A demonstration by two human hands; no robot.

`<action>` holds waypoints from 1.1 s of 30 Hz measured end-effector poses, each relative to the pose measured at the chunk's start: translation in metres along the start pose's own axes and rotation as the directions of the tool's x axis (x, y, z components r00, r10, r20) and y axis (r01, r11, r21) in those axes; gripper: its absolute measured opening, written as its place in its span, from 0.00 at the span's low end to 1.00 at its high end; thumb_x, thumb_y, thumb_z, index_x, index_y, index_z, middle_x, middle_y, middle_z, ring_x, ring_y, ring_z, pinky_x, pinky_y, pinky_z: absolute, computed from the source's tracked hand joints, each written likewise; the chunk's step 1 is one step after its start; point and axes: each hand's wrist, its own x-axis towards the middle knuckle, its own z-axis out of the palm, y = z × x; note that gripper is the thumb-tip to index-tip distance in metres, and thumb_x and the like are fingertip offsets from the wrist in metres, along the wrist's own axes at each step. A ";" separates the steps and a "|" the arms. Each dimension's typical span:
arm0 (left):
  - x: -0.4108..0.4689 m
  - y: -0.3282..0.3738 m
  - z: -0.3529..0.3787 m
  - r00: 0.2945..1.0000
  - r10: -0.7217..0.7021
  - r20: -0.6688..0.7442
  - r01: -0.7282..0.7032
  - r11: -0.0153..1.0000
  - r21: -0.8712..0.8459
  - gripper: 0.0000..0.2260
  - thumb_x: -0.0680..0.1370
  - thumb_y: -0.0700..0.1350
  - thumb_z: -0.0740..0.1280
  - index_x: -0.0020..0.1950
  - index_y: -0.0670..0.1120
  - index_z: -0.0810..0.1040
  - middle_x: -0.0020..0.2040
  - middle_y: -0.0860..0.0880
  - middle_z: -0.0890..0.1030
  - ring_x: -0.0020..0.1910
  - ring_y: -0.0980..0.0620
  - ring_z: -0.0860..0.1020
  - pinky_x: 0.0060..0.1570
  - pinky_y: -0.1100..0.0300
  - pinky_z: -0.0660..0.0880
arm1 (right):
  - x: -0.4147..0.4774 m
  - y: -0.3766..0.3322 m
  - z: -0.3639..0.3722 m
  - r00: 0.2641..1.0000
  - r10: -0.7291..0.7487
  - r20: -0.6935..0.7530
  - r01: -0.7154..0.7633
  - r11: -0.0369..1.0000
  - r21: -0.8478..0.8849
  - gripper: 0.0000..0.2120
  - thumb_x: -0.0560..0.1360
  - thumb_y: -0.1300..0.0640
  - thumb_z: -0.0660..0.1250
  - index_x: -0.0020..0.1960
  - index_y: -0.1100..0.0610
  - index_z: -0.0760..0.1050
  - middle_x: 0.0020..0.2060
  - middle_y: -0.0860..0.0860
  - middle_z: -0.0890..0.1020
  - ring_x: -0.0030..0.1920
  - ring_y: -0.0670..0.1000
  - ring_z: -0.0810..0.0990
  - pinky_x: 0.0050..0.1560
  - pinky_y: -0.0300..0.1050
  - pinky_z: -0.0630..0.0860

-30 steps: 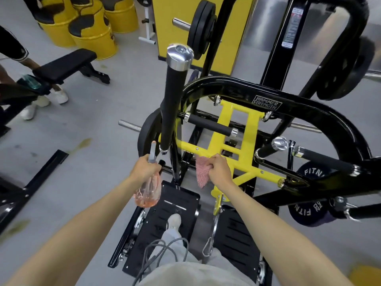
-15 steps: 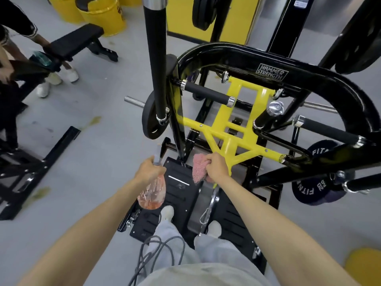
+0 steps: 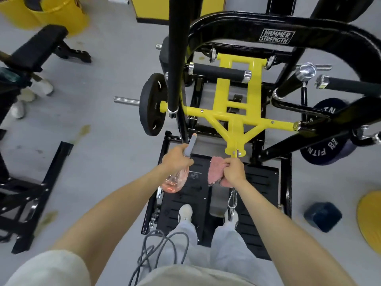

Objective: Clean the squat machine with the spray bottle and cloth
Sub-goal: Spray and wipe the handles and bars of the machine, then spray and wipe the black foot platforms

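Observation:
I stand on the black footplate (image 3: 259,182) of the squat machine, whose yellow frame (image 3: 235,112) hangs in front of me under a black padded yoke (image 3: 237,27). My left hand (image 3: 175,157) grips the neck of a clear spray bottle (image 3: 176,180) holding pinkish liquid, its grey nozzle pointing up toward the frame. My right hand (image 3: 234,169) holds a bunched pink cloth (image 3: 216,168) just below the yellow frame's lowest tip. A metal carabiner (image 3: 232,200) hangs below that hand.
A black weight plate (image 3: 151,104) sits on the left peg, another dark plate (image 3: 323,145) at right. A black bench (image 3: 35,50) and a person's white shoes (image 3: 39,87) are at left. A blue block (image 3: 322,215) and a yellow disc (image 3: 371,221) lie right. Grey cable (image 3: 156,248) dangles near my legs.
The view has tilted downward and the machine now appears higher. My right hand with the cloth has slid down the yellow frame to its lowest tip. The left hand keeps hold of the bottle.

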 end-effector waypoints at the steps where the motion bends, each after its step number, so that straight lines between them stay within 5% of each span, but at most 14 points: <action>1: 0.000 -0.002 -0.001 1.000 0.012 0.007 -0.012 0.999 0.030 0.17 0.66 0.46 0.67 0.55 0.55 0.74 0.48 0.51 0.81 0.48 0.47 0.79 0.53 0.48 0.76 | -0.004 0.001 0.004 1.000 0.005 -0.009 -0.005 1.000 0.010 0.17 0.73 0.73 0.56 0.51 0.66 0.81 0.52 0.59 0.83 0.58 0.58 0.77 0.52 0.42 0.71; 13: -0.011 -0.050 0.037 0.996 -0.081 -0.049 0.078 0.995 -0.069 0.16 0.66 0.46 0.67 0.53 0.54 0.74 0.52 0.49 0.81 0.50 0.47 0.80 0.55 0.45 0.75 | -0.015 0.051 0.039 0.986 0.163 0.040 -0.167 0.982 0.091 0.18 0.75 0.72 0.54 0.52 0.64 0.81 0.51 0.58 0.82 0.54 0.57 0.78 0.48 0.41 0.70; 21: -0.006 -0.093 0.101 0.979 -0.164 -0.118 0.145 0.978 -0.150 0.15 0.69 0.44 0.68 0.55 0.51 0.75 0.51 0.49 0.81 0.50 0.47 0.80 0.54 0.46 0.76 | -0.003 0.097 0.095 0.986 0.040 0.162 -0.040 0.999 -0.005 0.19 0.74 0.72 0.54 0.48 0.61 0.83 0.46 0.56 0.82 0.47 0.54 0.78 0.47 0.43 0.74; 25: -0.005 -0.115 0.129 0.973 -0.208 -0.103 0.191 0.970 -0.153 0.14 0.70 0.43 0.68 0.54 0.50 0.75 0.50 0.49 0.81 0.49 0.48 0.80 0.50 0.52 0.77 | -0.018 0.118 0.115 0.976 -0.010 0.220 0.013 1.000 -0.012 0.20 0.73 0.73 0.53 0.46 0.62 0.83 0.40 0.52 0.79 0.43 0.51 0.76 0.41 0.39 0.68; 33: 0.038 -0.154 0.159 0.978 -0.206 -0.013 0.202 0.969 -0.141 0.17 0.64 0.46 0.66 0.52 0.51 0.75 0.51 0.47 0.81 0.50 0.45 0.80 0.54 0.43 0.77 | -0.003 0.157 0.177 0.935 -0.054 0.349 0.069 0.997 -0.029 0.22 0.72 0.72 0.52 0.42 0.56 0.83 0.47 0.53 0.83 0.49 0.53 0.78 0.47 0.44 0.75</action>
